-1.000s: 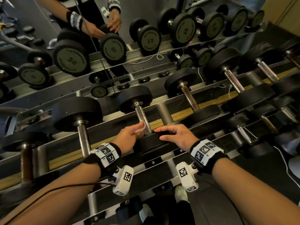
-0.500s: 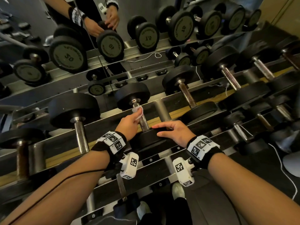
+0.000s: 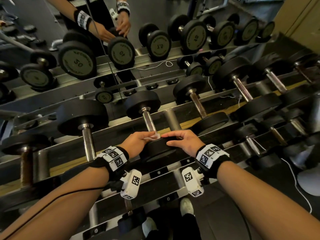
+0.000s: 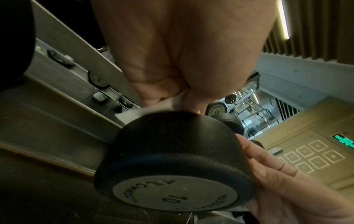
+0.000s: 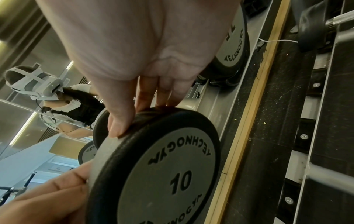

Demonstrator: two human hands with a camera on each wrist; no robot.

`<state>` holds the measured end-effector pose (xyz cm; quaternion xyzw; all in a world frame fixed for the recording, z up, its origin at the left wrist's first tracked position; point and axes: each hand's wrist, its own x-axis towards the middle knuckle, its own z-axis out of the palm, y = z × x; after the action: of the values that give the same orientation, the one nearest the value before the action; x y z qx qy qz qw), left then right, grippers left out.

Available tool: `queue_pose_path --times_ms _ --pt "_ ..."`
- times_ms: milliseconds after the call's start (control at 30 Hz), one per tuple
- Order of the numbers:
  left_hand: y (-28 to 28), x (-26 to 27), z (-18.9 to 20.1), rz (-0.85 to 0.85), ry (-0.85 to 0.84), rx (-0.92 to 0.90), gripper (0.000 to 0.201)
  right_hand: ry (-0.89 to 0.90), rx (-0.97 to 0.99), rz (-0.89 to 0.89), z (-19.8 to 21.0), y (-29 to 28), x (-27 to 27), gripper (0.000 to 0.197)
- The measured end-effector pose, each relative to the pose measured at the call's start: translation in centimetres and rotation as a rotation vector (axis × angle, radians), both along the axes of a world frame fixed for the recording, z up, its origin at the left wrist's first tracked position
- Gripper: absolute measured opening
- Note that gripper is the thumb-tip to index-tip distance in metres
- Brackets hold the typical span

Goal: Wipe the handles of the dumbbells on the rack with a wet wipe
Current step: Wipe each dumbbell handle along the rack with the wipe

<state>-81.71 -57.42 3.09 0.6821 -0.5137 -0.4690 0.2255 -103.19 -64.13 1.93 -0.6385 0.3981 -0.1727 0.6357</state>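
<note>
Mirrored wall (image 3: pixel 43 18) behind; our left hand (image 3: pixel 136 141) pinches the white wet wipe (image 3: pixel 155 136) at the six-o'clock end of the chrome handle (image 3: pixel 149 121), right hand (image 3: pixel 185 142) clasping the black rubber head (image 3: pixel 155 150). Loose bracing could let it roll.

Wet wipe (image 3: pixel 154 137): mostly bunched inside left hand (image 3: pixel 136 141); only a crumpled edge shows.
Handle (image 3: pixel 149 120): near end hidden behind wipe and hand.
Dumbbell head (image 4: pixel 172 144): blocks the handle entirely, left wrist view.

dumbbell (image 5: pixel 162 171) cap: technogym, 10
</note>
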Motion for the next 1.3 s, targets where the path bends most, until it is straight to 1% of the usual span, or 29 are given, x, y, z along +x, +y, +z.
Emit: queue_pose_path --times_ms 133,233,333,400,467,567,633,733,833,900,1033,1133,1200,1300 --pt "0.3 -0.1 0.6 -0.009 -0.074 0.035 0.041 0.038 -0.003 -0.009 0.2 0.1 0.1 0.032" --pt "0.5 -0.1 0.9 0.034 -0.062 0.005 0.041 0.058 -0.011 0.017 0.5 -0.1 0.0 0.032" --pt "0.7 0.1 1.4 0.113 -0.015 -0.033 0.044 0.134 -0.048 0.093 1.0 -0.9 0.0 0.037" --pt "0.7 -0.1 1.9 0.177 -0.028 -0.050 0.048 0.159 -0.049 0.155 1.6 -1.8 -0.2 0.041" --pt "0.6 -1.0 2.5 0.269 0.011 -0.087 0.046 0.166 -0.083 0.188 2.4 -3.1 -0.7 0.038" --pt "-0.8 -3.4 3.0 0.392 0.125 -0.185 0.035 0.170 -0.146 0.178 4.0 -5.5 -2.6 0.033" --pt "-2.5 -5.5 3.5 0.432 0.139 -0.208 0.032 0.192 -0.182 0.175 4.9 -7.2 -4.5 0.030" --pt "-5.3 -8.5 4.1 0.485 0.143 -0.229 0.034 0.237 -0.254 0.181 6.0 -10.1 -7.9 0.029" --pt "-7.8 -11.2 4.1 0.506 0.119 -0.226 0.031 0.308 -0.340 0.179 6.2 -12.8 -11.0 0.028" --pt "-9.4 -13.0 3.7 0.532 0.156 -0.219 0.027 0.311 -0.329 0.176 5.8 -14.2 -12.7 0.028" --pt "-11.9 -15.7 1.9 0.597 0.237 -0.205 0.024 0.297 -0.276 0.232 4.3 -16.1 -15.2 0.029" --pt "-13.2 -16.2 0.5 0.672 0.242 -0.185 0.018 0.260 -0.212 0.235 3.1 -16.6 -16.1 0.034" --pt "-14.0 -16.1 -0.3 0.715 0.250 -0.169 0.020 0.231 -0.177 0.229 2.4 -16.9 -16.3 0.036" --pt "-15.5 -15.6 -1.0 0.728 0.290 -0.186 0.021 0.218 -0.126 0.231 1.8 -17.7 -16.5 0.034"
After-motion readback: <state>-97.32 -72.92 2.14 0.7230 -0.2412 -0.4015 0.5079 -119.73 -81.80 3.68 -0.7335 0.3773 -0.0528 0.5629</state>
